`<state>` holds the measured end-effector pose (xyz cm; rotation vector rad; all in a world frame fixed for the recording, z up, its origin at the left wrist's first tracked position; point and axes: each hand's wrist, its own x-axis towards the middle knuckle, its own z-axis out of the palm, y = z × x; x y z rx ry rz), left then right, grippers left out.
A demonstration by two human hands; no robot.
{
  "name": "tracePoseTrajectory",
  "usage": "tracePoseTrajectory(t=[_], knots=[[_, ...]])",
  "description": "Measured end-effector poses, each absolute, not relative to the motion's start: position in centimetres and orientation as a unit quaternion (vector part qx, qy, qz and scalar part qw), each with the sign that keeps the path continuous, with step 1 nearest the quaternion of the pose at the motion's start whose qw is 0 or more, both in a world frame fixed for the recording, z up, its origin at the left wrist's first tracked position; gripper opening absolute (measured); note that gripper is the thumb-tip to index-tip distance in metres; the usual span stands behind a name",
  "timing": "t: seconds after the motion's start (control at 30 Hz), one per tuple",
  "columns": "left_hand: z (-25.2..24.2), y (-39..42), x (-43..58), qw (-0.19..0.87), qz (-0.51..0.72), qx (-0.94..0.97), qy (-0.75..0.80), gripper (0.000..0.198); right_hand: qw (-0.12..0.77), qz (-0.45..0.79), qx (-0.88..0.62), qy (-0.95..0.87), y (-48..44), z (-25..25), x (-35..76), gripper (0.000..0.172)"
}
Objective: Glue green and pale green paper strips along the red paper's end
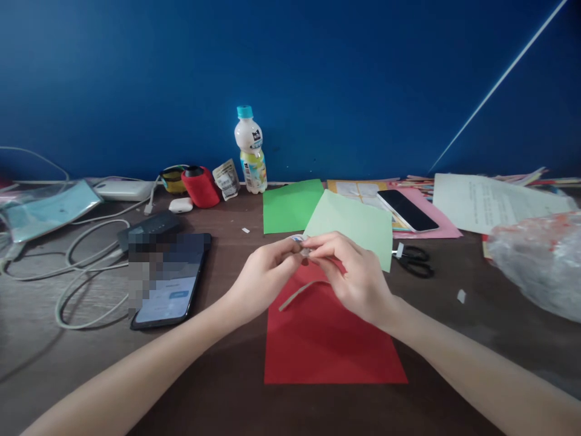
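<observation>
My left hand [267,272] and my right hand [356,272] meet over the top of a red sheet of paper [336,345]. Between their pinched fingertips is a small roll of tape [298,238], white with a bit of blue; the fingers cover most of it. A narrow, pale, curved strip [302,293] shows over the red sheet below, its right end running behind my right hand. Just behind the fingers, a pale green sheet [356,221] overlaps a bright green sheet [290,207].
Black scissors [415,260] lie right of the pale green sheet. A phone [177,284] and cables [91,272] are at left. At the back stand a bottle [252,151] and a red pouch [200,186]. Another phone [408,210] and a plastic bag [540,260] lie right.
</observation>
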<state>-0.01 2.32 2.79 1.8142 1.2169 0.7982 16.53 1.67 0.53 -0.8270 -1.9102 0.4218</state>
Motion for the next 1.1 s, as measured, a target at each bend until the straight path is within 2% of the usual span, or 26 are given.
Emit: tracePoseTrajectory(t=[0.07,0.13,0.23,0.3,0.37,0.43,0.57,0.63,0.73,0.83,0.97,1.03,1.1], knots=[[2.9,3.1,-0.7,0.372,0.308,0.721,0.498,0.022,0.524,0.229,-0.334,-0.749,1.8,0.8,16.9,0.007],[3.0,4.1,-1.5,0.322,0.277,0.745,0.514,0.027,0.522,0.272,-0.352,-0.728,2.0,1.4,17.3,0.004],[2.9,5.5,-2.6,0.170,0.197,0.791,0.554,0.023,0.384,0.284,-0.402,-0.781,2.3,2.0,17.7,0.005],[2.6,6.1,-3.2,0.077,0.126,0.802,0.579,0.019,0.264,0.299,-0.408,-0.821,2.4,1.8,17.8,0.015],[2.1,6.4,-3.7,0.030,0.062,0.814,0.577,0.017,0.180,0.318,-0.401,-0.840,2.5,1.2,17.9,0.025],[1.8,6.5,-4.1,0.011,0.026,0.831,0.556,0.015,0.150,0.330,-0.402,-0.841,2.6,0.5,17.9,0.024],[1.8,6.3,-4.2,-0.014,0.040,0.849,0.527,0.018,0.170,0.356,-0.414,-0.820,3.2,-0.4,18.2,0.024],[2.1,6.0,-3.7,0.032,0.081,0.851,0.518,0.022,0.190,0.368,-0.422,-0.806,3.5,-0.3,18.5,0.027],[2.5,5.2,-2.5,0.215,0.127,0.827,0.504,0.034,0.202,0.399,-0.427,-0.786,3.9,0.3,18.9,0.029],[2.2,4.4,-1.5,0.390,0.122,0.778,0.477,0.028,0.196,0.435,-0.418,-0.773,4.0,0.6,19.0,0.028],[1.2,3.9,-1.0,0.555,0.107,0.687,0.457,0.022,0.191,0.471,-0.394,-0.766,4.3,0.1,19.1,0.025],[0.7,4.0,-1.1,0.599,0.116,0.641,0.465,0.018,0.187,0.443,-0.400,-0.780,4.5,0.2,19.2,0.023],[0.3,4.2,-1.1,0.618,0.139,0.602,0.487,0.015,0.217,0.336,-0.432,-0.808,4.6,0.8,19.3,0.017]])
